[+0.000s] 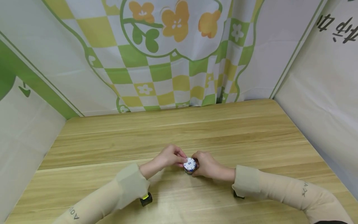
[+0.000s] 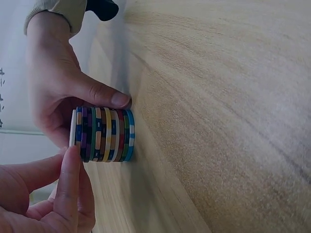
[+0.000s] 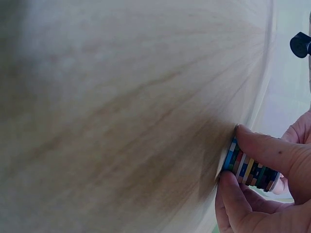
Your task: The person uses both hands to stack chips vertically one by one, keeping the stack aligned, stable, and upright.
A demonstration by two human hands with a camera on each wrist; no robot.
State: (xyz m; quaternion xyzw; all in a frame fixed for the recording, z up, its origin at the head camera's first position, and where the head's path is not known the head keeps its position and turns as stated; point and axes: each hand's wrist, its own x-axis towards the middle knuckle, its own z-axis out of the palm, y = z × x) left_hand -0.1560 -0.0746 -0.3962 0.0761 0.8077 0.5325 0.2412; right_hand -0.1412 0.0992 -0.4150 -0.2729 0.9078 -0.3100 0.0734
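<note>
1. Two hands meet at one stack of chips (image 1: pixel 190 165) standing near the front middle of the wooden table (image 1: pixel 251 130).
2. The left hand (image 1: pixel 169 156) pinches the top white chip (image 1: pixel 189 162) with curled fingertips; the right hand (image 1: pixel 206 165) wraps thumb and fingers round the stack's side.
3. Both forearms, in beige sleeves, angle inward from the near edge.
4. The left wrist view shows about nine striped chips (image 2: pixel 103 134) edge-on; the head view shows only the top face, marked 5.
5. A flowered cloth (image 1: pixel 173 53) hangs behind.

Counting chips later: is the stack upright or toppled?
Upright: the stack stands on the table, white chip on top, both hands around it.
</note>
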